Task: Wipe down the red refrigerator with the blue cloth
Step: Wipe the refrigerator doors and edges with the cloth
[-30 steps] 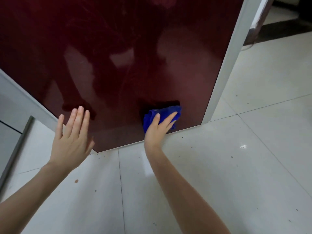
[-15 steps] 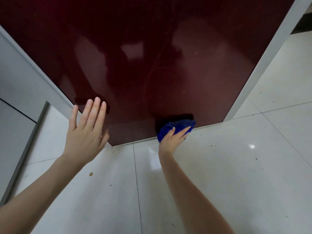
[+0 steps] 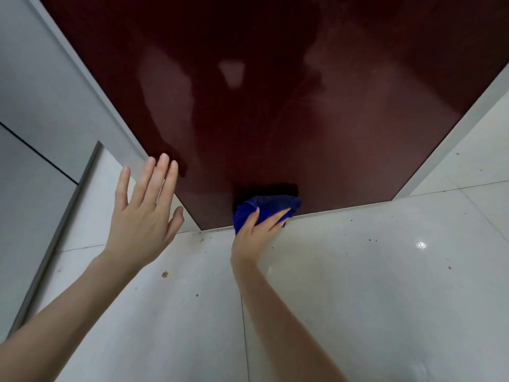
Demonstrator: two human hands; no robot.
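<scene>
The glossy dark red refrigerator fills the upper part of the head view, with its bottom edge meeting the floor. My right hand presses the bunched blue cloth against the very bottom of the red panel. My left hand is raised with its fingers spread, holding nothing, near the panel's lower left corner; whether it touches the surface I cannot tell.
A white tiled floor with small dark specks and a brown spot lies below. Grey side panels frame the refrigerator on the left and on the right. A metal strip runs along the left.
My right hand with the cloth has slid down to the panel's bottom edge. My head has moved closer and lower, and my left hand has kept its raised pose.
</scene>
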